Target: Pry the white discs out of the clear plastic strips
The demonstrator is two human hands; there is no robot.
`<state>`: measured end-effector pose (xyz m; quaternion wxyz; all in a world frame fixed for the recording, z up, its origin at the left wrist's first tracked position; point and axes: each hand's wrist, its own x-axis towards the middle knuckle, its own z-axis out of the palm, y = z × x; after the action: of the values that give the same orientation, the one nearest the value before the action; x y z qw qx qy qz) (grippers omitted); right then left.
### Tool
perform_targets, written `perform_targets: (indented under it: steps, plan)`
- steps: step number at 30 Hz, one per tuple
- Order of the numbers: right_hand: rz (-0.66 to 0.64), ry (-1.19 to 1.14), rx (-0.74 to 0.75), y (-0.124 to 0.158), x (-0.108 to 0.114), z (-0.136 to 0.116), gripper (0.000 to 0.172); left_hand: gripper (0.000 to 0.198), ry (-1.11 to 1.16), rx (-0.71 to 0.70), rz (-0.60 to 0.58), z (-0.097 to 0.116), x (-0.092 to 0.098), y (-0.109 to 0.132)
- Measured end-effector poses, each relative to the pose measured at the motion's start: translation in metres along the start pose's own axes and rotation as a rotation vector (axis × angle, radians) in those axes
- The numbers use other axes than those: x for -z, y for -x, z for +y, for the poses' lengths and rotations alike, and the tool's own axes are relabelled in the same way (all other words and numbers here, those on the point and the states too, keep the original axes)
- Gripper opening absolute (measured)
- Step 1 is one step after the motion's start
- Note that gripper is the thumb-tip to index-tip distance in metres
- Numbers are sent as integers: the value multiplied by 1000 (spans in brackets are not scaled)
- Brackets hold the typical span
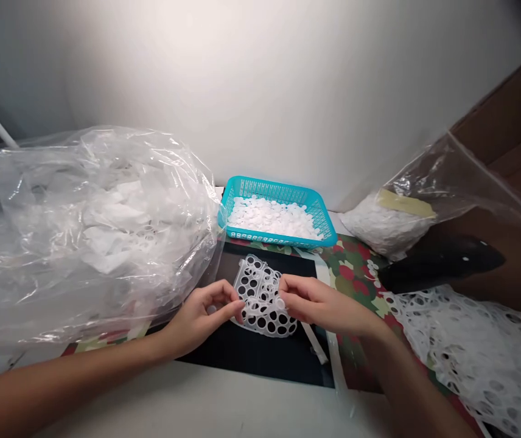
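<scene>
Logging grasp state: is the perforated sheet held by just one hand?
No, the left hand and the right hand both pinch the white perforated sheet above the black mat.

White table: surface contents.
Black mat over camouflage cloth; teal basket at the mat's far edge, clear bag left, punched-sheet heap right.

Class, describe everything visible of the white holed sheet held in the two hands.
The thin white plastic sheet with round holes looks flexible, roughly rectangular and slightly curled, with most holes showing empty. It lies over a black mat, pinched at its left edge by the left hand and at its right edge by the right hand.
</scene>
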<state>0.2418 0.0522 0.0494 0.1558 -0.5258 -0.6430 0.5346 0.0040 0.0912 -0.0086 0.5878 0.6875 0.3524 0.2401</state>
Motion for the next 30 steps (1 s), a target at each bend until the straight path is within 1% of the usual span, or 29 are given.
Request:
perform_targets:
  steps: [3, 5, 9, 12, 14, 16, 18, 19, 21, 23, 25, 26, 28, 30]
  plan:
    - [-74, -99, 16, -4, -6, -1, 20, 38, -130, -44, -138, 0, -2, 4]
    - [-126, -157, 32, -8, -13, -2, 18, 38, -178, -82, -200, -1, -4, 6]
    - [-188, -209, 92, -13, -29, 1, 14, 30, -272, -161, -245, -4, -7, 7]
    - [-161, -148, 110, -17, -38, 4, 14, 30, -331, -175, -279, -8, -9, 7]
    - [-135, -101, 115, -17, -38, 5, 12, 31, -352, -176, -285, -11, -9, 7]
    - [-99, -33, 118, -15, -34, 4, 9, 30, -350, -199, -305, -12, -8, 7]
    - [-56, 48, 118, -9, -27, 1, 5, 30, -342, -230, -365, -9, -6, 7]
    - [-42, 84, 118, -5, -23, -1, 5, 30, -340, -244, -401, -6, -4, 7]
    - [-49, 134, 126, 2, -14, -5, 9, 30, -355, -253, -444, 1, -2, 8]
    - [-92, 163, 134, 10, -4, -7, 10, 31, -391, -244, -449, 10, -2, 12]
    - [-95, 195, 127, 15, 8, -8, 10, 31, -433, -236, -463, 21, -1, 18]
    - [-68, 212, 117, 18, 14, -7, 11, 29, -461, -237, -477, 27, -1, 22]
    - [38, 245, 92, 24, 27, -8, 12, 23, -504, -222, -526, 41, 3, 29]
    - [113, 258, 93, 32, 38, -10, 12, 22, -503, -140, -542, 58, 9, 33]
